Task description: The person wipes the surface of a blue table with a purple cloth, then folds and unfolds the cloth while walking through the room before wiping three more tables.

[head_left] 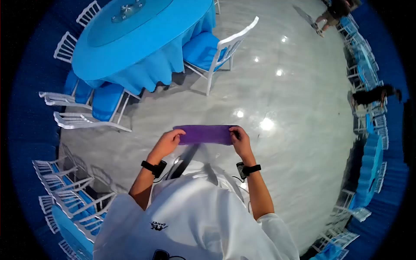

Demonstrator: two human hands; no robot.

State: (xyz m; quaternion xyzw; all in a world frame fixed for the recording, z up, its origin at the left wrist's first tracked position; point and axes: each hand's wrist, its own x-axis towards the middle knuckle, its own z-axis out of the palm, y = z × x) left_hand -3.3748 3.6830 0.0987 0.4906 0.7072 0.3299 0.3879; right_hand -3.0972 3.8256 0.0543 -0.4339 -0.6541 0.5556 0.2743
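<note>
A flat purple fabric band (206, 134) is held out level between my two hands, in front of my white shirt. My left hand (170, 141) grips its left end, thumb and fingers closed on the edge. At the right end my right hand (240, 138) pinches the cloth in the same way. The band looks smooth and spread straight, with slight curves along its edges. Black straps with small devices sit on both wrists.
Ahead on the left stands a round table (143, 52) with a blue cloth, a white chair (221, 52) beside it. More white chairs (71, 195) are at lower left. Two people (377, 96) are at the far right near blue-covered tables. Shiny grey floor (294, 151) lies between.
</note>
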